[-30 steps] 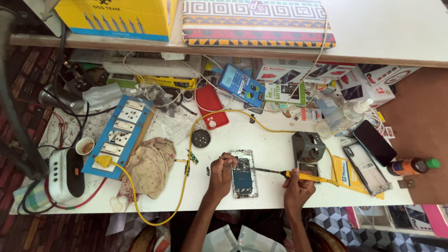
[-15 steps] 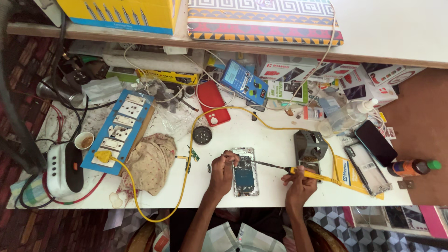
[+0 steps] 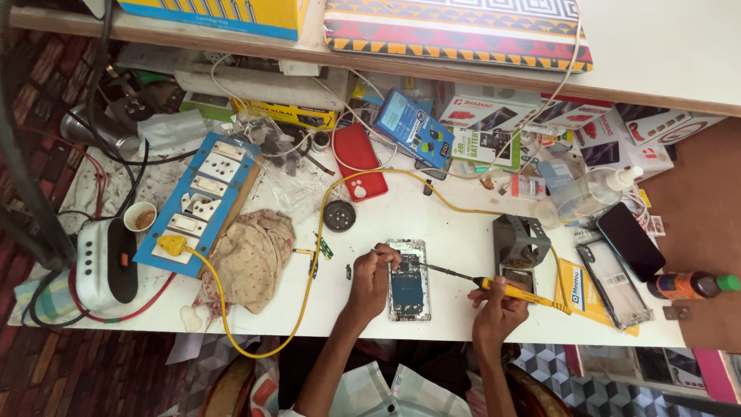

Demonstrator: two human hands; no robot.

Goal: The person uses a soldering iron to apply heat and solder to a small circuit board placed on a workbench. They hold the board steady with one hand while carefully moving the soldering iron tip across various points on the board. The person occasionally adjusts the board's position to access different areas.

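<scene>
From the head camera, a white desk (image 3: pixel 455 224) crowded with tools runs across the picture. Close to its near edge, about midway along, lies an opened smartphone with its back cover off and blue circuit parts showing (image 3: pixel 407 279). The left hand (image 3: pixel 372 274) rests just beside the phone's left side, fingers curled and pinched at its top corner; whether something small sits between the fingertips cannot be told. The right hand (image 3: pixel 500 303) is closed around the yellow handle of a soldering iron with a dark metal shaft (image 3: pixel 471 278), whose tip reaches left onto the upper part of the phone. The iron's yellow cable (image 3: pixel 309 270) loops across the desk to a blue board of white sockets (image 3: pixel 202 202) toward the left edge. Beside that board lies a crumpled beige cloth (image 3: pixel 248 259). A grey metal iron stand (image 3: pixel 520 242) sits just right of the phone, and a red phone case (image 3: pixel 358 161) lies farther back.
</scene>
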